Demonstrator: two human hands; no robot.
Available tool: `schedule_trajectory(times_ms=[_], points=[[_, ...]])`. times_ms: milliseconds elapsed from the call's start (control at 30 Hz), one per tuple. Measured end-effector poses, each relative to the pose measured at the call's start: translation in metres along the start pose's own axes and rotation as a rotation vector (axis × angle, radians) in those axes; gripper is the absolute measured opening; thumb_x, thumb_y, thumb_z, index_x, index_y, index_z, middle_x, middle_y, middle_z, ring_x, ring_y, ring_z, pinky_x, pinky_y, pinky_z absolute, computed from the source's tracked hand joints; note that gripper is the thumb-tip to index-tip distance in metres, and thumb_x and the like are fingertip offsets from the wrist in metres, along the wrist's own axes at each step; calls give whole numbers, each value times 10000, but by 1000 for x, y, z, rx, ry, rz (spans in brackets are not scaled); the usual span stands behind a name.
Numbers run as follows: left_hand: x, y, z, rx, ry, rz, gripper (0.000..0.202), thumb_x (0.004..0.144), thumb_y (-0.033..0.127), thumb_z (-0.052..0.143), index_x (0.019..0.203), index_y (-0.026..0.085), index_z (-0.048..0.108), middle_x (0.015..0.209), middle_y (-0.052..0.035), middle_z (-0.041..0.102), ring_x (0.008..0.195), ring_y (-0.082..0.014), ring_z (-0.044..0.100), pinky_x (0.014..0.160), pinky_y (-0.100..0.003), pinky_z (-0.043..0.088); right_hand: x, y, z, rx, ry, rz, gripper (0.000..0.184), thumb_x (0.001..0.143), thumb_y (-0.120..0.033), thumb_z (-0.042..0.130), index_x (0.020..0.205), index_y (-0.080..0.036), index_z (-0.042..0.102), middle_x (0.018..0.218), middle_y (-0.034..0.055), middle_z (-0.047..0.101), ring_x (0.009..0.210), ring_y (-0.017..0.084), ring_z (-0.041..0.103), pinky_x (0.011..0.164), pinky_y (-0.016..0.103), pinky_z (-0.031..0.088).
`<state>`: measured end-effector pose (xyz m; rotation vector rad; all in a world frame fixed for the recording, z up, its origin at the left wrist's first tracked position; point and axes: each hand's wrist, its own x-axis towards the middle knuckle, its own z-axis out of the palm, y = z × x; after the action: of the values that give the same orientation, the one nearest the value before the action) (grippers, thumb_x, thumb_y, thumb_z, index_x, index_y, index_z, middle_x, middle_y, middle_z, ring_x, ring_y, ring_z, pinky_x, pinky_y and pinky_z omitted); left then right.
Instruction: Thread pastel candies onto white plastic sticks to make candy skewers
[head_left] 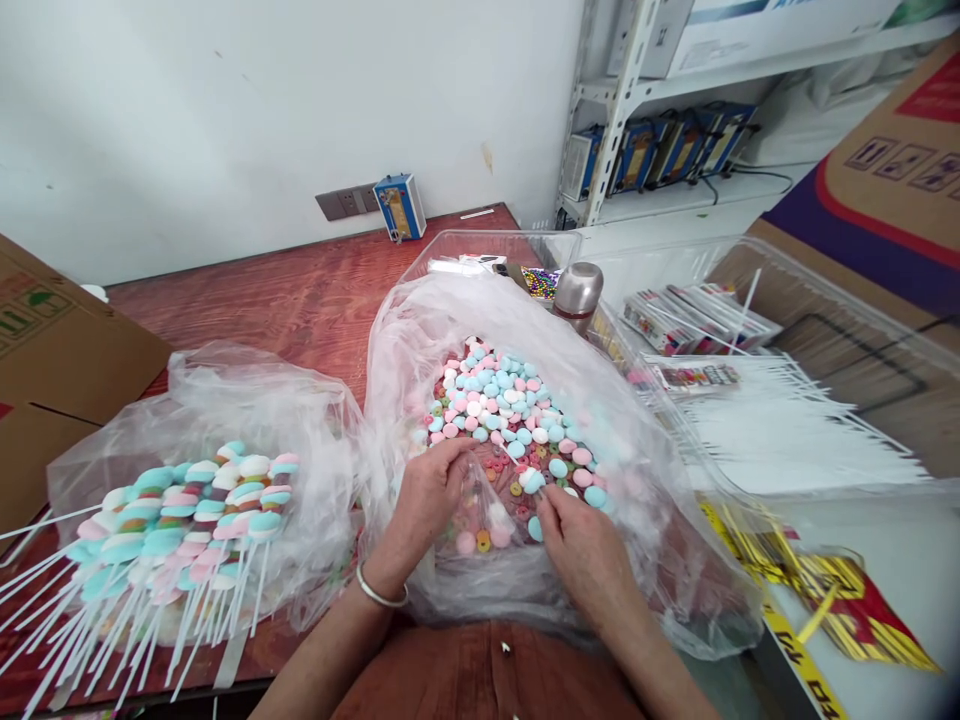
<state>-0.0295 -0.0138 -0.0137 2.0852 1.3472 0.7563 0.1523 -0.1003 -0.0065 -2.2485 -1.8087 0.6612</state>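
My right hand (583, 535) is closed on a candy skewer (532, 481), a white stick with blue and white marshmallow pieces threaded on it. The bare stick tip points up and left, toward my other hand. My left hand (429, 495), a bracelet on its wrist, has thumb and forefinger together beside a fold of clear film; what they hold, if anything, is hidden. Both hands are over a large clear plastic bag (405, 330), spread open. Inside lie pink, blue and white marshmallow discs (491, 385) and small coloured candy rings (501, 468).
Many finished skewers (187, 510) lie on plastic at left, sticks toward me. A cardboard box (67, 350) stands behind them. At right, a clear bin (750, 480) holds white sticks (787, 420). A metal flask (577, 292) stands behind the bag. Yellow ties (847, 600) lie lower right.
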Motion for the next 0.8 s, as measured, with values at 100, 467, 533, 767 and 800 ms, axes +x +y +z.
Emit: schedule_trajectory(times_ms=[100, 467, 533, 767, 800], points=[[9, -10, -11, 282, -38, 62, 212, 900, 149, 527, 943, 186, 732, 941, -82, 707, 916, -233, 633, 827, -355, 487, -1, 5, -4, -48, -20, 76, 189, 991, -271, 401, 927, -216, 569, 741, 38, 705, 661, 194, 641, 552, 275, 201], [11, -12, -4, 488, -192, 59, 106, 817, 143, 613, 803, 188, 709, 878, -80, 686, 904, -258, 587, 824, -382, 432, -8, 2, 3, -80, -2, -15, 193, 979, -249, 423, 853, -220, 566, 775, 19, 716, 682, 182, 662, 545, 285, 180], [11, -9, -3, 346, -148, -3, 99, 831, 141, 597, 833, 183, 686, 848, -52, 694, 841, -215, 609, 785, -334, 447, -10, 0, 4, -79, 1, -40, 186, 977, -241, 440, 849, -216, 573, 799, 17, 718, 704, 180, 667, 546, 284, 189], [8, -10, -10, 328, -28, -89, 103, 873, 173, 569, 888, 195, 669, 858, -32, 693, 814, -194, 623, 737, -305, 455, -10, 4, 5, -96, 14, -8, 168, 983, -231, 435, 891, -219, 575, 821, 9, 727, 725, 186, 683, 551, 288, 198], [9, -12, -11, 413, -28, -60, 116, 870, 162, 570, 901, 191, 678, 888, -50, 688, 861, -214, 616, 761, -323, 454, -9, 5, 5, -103, 11, 4, 166, 985, -231, 429, 906, -221, 575, 830, 9, 731, 723, 188, 685, 551, 289, 196]])
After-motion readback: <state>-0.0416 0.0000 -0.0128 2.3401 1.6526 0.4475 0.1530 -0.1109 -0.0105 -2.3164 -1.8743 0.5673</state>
